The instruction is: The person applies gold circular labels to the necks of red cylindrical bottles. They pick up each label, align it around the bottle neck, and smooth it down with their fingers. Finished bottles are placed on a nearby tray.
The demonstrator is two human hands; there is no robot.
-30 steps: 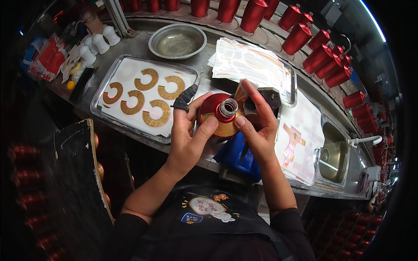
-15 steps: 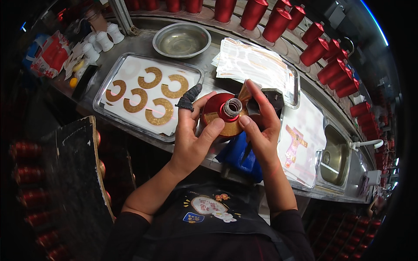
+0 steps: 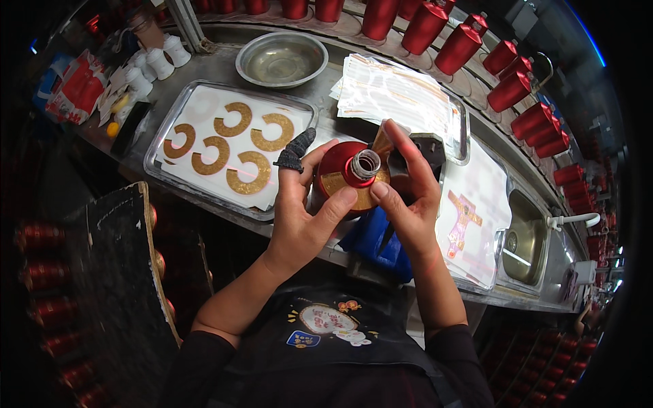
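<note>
As the head view shows, the left hand (image 3: 303, 204) grips a red bottle (image 3: 333, 163), its thumb on a gold label (image 3: 367, 198) around the shoulder; the right hand (image 3: 416, 204) curves against the opposite side, thumb on the label too. The open-necked bottle is between a tray (image 3: 204, 192) of C-shaped labels (image 3: 246, 188) and a cross-shaped label (image 3: 464, 221).

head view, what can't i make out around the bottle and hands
In the head view:
Bottle: base hidden below its own shoulder.
Left hand: some fingers hidden behind the bottle and the hand itself.
Blue object: upper part covered by the bottle and right hand.
Red bottles along the top: some cut off by the picture's edge.
</note>
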